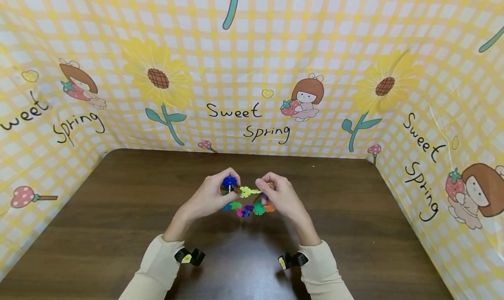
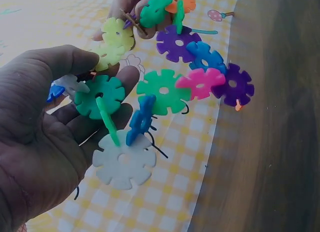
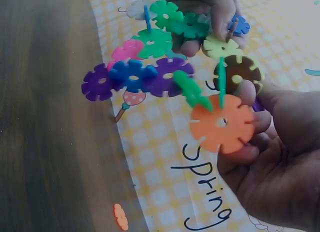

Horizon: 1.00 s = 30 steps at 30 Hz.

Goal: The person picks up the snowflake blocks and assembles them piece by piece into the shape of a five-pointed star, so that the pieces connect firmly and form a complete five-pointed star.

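A chain of notched plastic snowflake discs in many colours hangs between both hands above the table. My left hand [image 1: 208, 195] grips the chain; in the left wrist view its thumb touches a yellow disc [image 2: 107, 57], with a teal disc [image 2: 100, 97] before the fingers. A blue disc [image 1: 230, 182] stands up at this hand. My right hand [image 1: 281, 195] grips the other part, its fingers around the brown disc [image 3: 240, 72] and behind the orange disc [image 3: 222, 123]. Purple, pink and green discs sag between; a white disc [image 2: 124, 159] hangs nearest the left wrist camera. The exact fingertip contacts are partly hidden.
A dark wooden table [image 1: 338, 221] lies under the hands. Yellow checked cloth [image 1: 252, 64] with printed flowers and figures surrounds its back and sides. A small orange notched piece [image 3: 120, 217] shows low in the right wrist view; where it rests I cannot tell.
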Available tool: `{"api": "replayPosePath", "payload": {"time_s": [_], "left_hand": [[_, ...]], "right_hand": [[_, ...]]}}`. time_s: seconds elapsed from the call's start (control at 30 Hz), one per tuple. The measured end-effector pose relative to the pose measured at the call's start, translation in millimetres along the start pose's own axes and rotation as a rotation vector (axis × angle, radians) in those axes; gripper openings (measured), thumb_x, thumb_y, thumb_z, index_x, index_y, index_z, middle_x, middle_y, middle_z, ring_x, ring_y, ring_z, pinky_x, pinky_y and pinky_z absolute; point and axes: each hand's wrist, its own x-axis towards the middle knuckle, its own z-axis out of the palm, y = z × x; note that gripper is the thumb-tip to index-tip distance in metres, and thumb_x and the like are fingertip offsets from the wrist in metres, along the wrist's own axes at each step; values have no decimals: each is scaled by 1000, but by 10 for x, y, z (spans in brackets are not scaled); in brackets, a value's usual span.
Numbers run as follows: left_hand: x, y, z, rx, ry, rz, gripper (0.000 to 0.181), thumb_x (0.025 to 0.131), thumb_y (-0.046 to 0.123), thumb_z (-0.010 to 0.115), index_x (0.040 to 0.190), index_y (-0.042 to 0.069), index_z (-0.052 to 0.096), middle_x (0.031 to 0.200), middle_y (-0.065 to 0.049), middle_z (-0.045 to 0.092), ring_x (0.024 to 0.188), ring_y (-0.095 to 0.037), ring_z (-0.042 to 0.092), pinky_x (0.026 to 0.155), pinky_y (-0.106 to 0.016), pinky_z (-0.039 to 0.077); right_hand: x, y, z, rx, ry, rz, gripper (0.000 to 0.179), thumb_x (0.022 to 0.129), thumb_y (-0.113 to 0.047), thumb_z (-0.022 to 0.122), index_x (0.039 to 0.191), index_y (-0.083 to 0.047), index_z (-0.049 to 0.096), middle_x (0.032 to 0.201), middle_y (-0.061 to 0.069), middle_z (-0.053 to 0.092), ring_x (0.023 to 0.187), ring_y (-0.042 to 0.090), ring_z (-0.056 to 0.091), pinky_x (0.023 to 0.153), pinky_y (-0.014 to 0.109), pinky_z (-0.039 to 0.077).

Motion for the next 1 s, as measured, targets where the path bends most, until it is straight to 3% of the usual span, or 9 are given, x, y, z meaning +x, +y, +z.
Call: {"api": "replayPosePath", "payload": {"time_s": [0.13,0.3,0.43,0.5,0.7,0.83,1.0], "left_hand": [[-8,-2,-8,-12,49,-39,21,89,9,73,103,17,59,87,0,64,75,-19,60,61,-31,53],[-3,4,-5,-97,77,-78,20,89,6,71,101,16,58,85,-5,63,72,-21,64,62,-34,54],[5,37,-13,-163,83,-94,19,88,3,69,100,12,58,83,-8,62,69,-22,66,60,-34,55],[7,59,-16,-178,91,-102,18,88,2,70,99,10,57,81,-9,61,67,-23,65,59,-32,54],[6,87,-14,-196,104,-117,20,88,3,71,99,6,55,77,-9,55,65,-22,58,55,-26,45],[-6,94,-58,-154,71,-120,21,88,6,74,100,7,56,81,-8,57,68,-23,57,58,-27,49],[-29,93,-140,-103,-41,-91,23,89,18,78,103,13,60,90,-4,63,77,-24,60,65,-31,53]], "right_hand": [[-3,-8,-14,-36,36,-90,18,103,-23,58,98,-8,66,66,3,65,56,23,58,49,25,44],[-20,-27,-32,-74,45,-195,13,102,-19,61,96,-9,67,72,2,69,66,26,66,59,34,55],[-29,-56,-11,-82,63,-235,13,101,-18,62,94,-8,66,71,1,70,65,18,68,61,37,57],[-29,-70,9,-81,82,-249,13,101,-18,62,93,-8,65,71,1,70,64,16,67,59,34,55],[-25,-95,46,-56,99,-252,16,101,-18,61,94,-4,64,73,7,71,66,20,68,57,32,53],[-9,-84,47,-24,78,-233,17,101,-17,62,95,-2,66,75,10,72,67,24,68,60,37,55],[4,-51,36,4,49,-214,16,101,-18,62,96,-3,67,74,7,71,67,21,67,63,34,56]]}}
